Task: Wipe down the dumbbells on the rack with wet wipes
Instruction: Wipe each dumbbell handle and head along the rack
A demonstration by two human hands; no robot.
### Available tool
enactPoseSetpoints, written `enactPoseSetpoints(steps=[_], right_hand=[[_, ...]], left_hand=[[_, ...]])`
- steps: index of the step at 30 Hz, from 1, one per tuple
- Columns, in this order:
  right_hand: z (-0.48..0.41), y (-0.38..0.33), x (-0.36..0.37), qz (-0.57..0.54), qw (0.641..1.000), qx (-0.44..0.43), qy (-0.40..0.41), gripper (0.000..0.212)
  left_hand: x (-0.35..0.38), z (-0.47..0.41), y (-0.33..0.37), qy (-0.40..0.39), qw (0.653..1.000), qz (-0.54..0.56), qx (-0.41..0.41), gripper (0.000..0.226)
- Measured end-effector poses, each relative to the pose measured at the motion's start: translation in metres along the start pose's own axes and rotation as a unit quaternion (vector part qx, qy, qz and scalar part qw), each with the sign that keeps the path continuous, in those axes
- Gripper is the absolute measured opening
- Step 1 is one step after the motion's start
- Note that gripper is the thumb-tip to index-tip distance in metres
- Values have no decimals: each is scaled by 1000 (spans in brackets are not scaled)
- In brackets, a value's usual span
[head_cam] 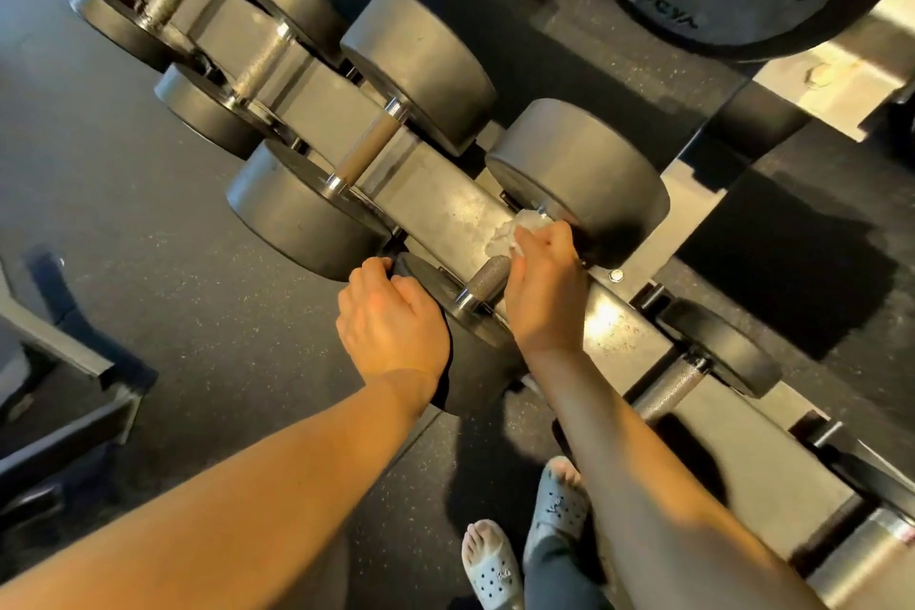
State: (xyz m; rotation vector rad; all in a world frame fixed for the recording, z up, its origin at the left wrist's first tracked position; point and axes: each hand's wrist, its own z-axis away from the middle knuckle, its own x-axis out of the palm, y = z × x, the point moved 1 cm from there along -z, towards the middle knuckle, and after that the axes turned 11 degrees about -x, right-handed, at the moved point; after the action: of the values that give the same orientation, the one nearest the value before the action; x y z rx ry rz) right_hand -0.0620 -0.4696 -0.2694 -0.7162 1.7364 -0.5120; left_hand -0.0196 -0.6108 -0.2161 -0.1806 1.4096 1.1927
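Looking down from my head camera, I have my left hand point(391, 322) curled over the near head of the dumbbell point(487, 280), with the fingers wrapped round its rim. My right hand point(544, 297) pinches a crumpled white wet wipe point(510, 230) against the far end of the knurled handle, just beside the far head. That dumbbell lies across the rack point(445, 203) — between a larger dumbbell point(426, 64) and a smaller dumbbell point(668, 381).
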Motion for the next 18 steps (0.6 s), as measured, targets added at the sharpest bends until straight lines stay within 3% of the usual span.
enactPoseSetpoints(steps=[4, 5, 8, 9, 13, 15, 17, 18], right_hand=[[19, -8, -8, -76, 982, -111, -131, 26], [15, -5, -15, -72, 981, -105, -145, 25], [-6, 3, -34, -38, 997, 6, -63, 20], [-10, -2, -35, -37, 997, 14, -72, 19], [-1, -28, -27, -96, 966, -50, -236, 18], [-5, -32, -40, -95, 968, -6, -234, 18], [-15, -33, -63, -111, 974, 44, -190, 20], [-20, -32, -73, -125, 976, 54, -170, 21]], left_hand=[[-2, -1, 2, 4, 1000, -14, 2, 47], [-2, -1, 3, 5, 1000, -18, 3, 48], [-2, 1, 2, 3, 1000, -19, 3, 40], [-2, 0, 1, 5, 1000, -18, 2, 36], [-1, -2, 1, 10, 1000, 2, -10, 34], [-4, -1, 3, -2, 1000, 5, -20, 34], [-9, 1, 6, -5, 1000, -13, 24, 35], [-12, 3, 10, -4, 996, -34, 86, 36]])
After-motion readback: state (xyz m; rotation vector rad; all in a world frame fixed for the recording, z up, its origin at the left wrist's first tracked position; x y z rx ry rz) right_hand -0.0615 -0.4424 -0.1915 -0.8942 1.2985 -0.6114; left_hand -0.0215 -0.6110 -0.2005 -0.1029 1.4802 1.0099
